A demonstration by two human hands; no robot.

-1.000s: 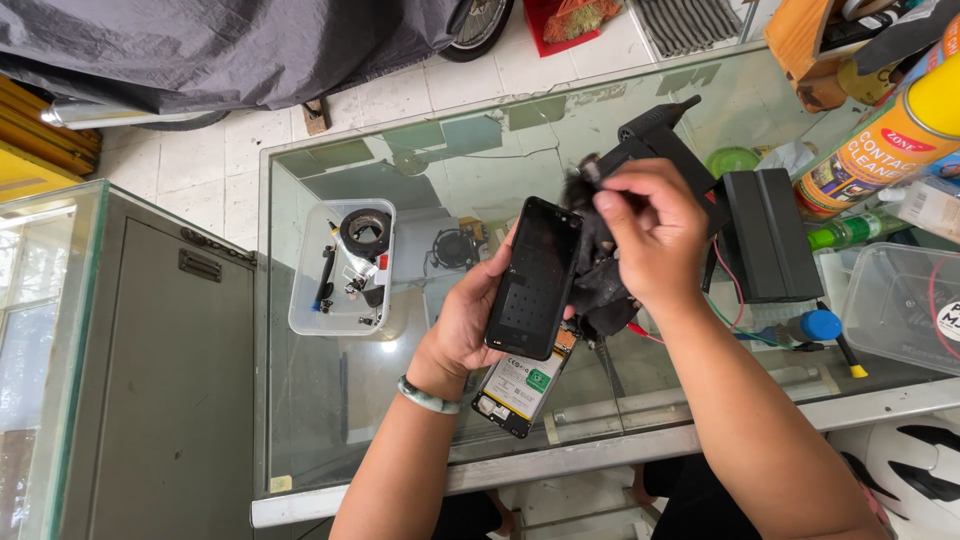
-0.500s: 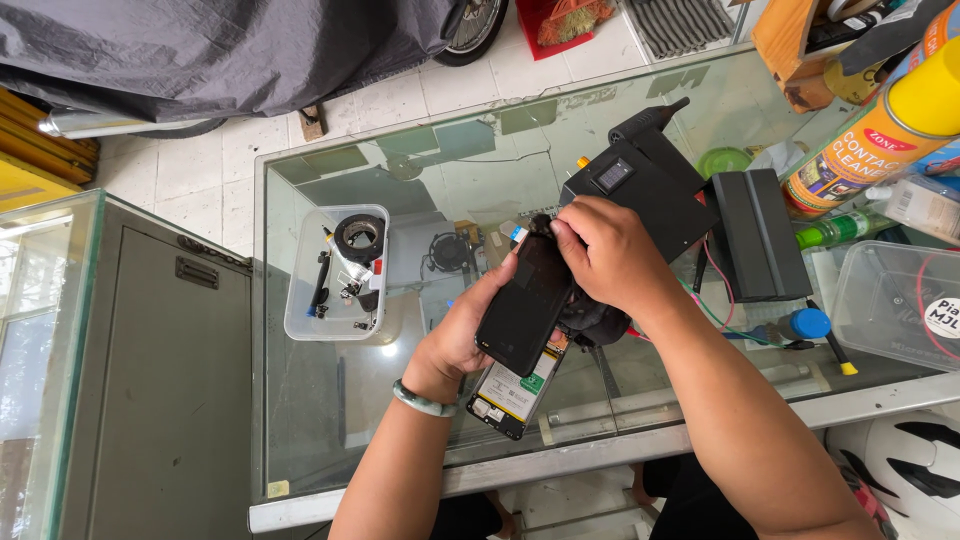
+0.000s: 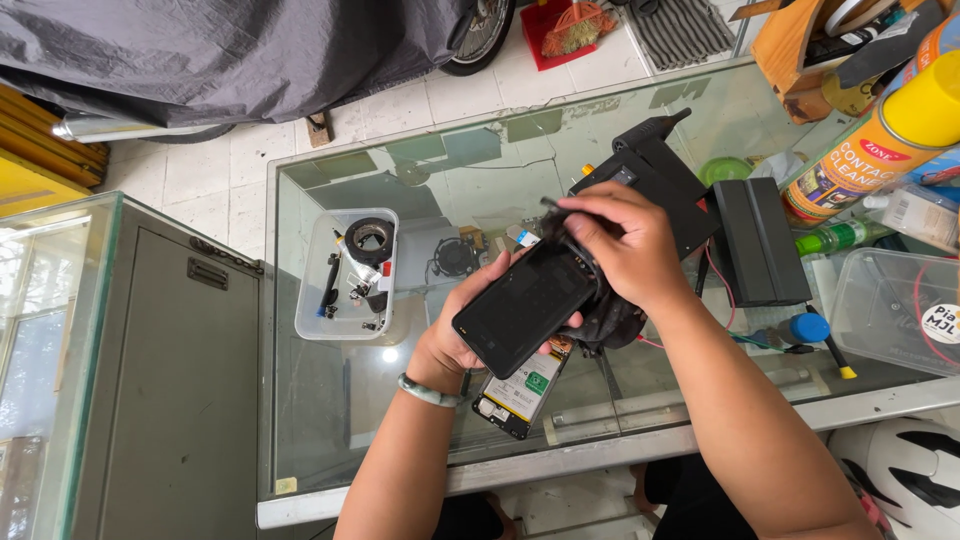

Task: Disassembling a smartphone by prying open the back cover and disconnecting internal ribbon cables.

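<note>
My left hand [image 3: 462, 330] holds a black smartphone [image 3: 525, 306] tilted above the glass counter, its dark face toward me. My right hand [image 3: 622, 245] grips a black cloth [image 3: 610, 318] and presses on the phone's upper end, with a thin dark tool or strap end sticking out past the fingers. Under the phone, flat on the glass, lies an opened phone body [image 3: 520, 388] with a battery and a green sticker.
A clear plastic tray [image 3: 348, 275] with a tape roll and small tools sits to the left. A black hot-air or glue tool [image 3: 650, 165], a black box [image 3: 760, 245], a yellow spray can [image 3: 880, 135], a blue-handled screwdriver [image 3: 815, 335] and a clear container [image 3: 895, 310] crowd the right. The glass counter [image 3: 420, 175] ends at a metal front edge.
The phone has tilted from nearly upright to slanting lower left. My right hand has moved down over its upper end with the cloth.
</note>
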